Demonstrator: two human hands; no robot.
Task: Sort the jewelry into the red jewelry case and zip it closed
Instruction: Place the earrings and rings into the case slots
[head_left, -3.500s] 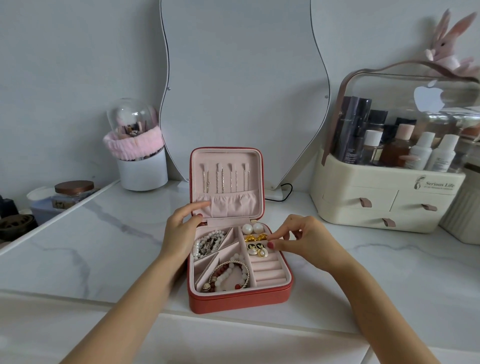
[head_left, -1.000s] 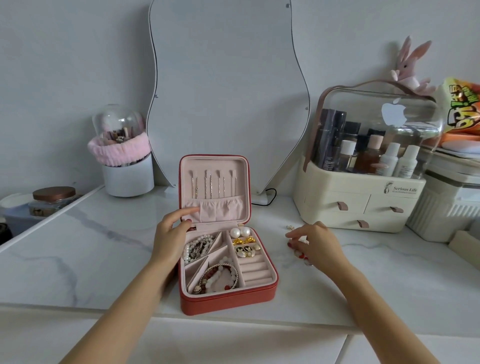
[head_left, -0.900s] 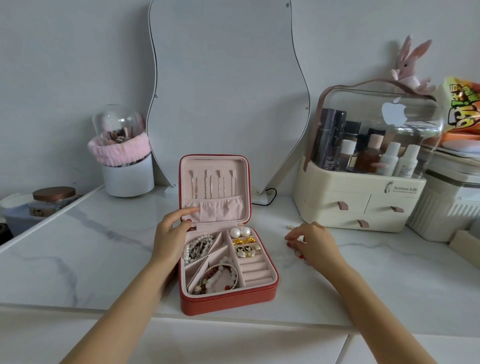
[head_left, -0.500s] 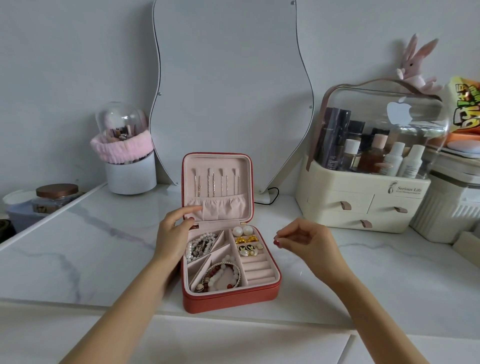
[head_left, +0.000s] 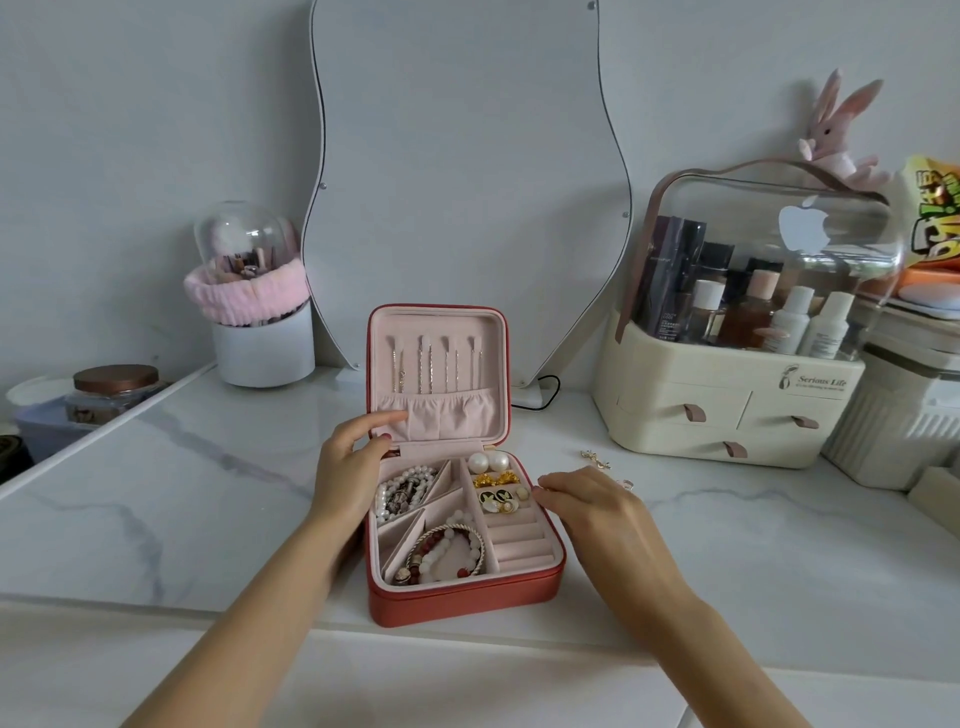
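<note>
A cream organizer and mirror flank the red jewelry case, steadied by the relaxed left hand; right hand's grip unclear.

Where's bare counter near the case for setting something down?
Bare marble left of the case, out to the white cup; also right of the right hand, below the organizer. Crowded: loose jewelry just behind that hand, and the back wall.

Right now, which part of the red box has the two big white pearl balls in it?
The back right compartment of the red jewelry case, nearest the hinge. The pearl earrings sit there above the gold earrings; the other compartments hold bracelets or beads.
</note>
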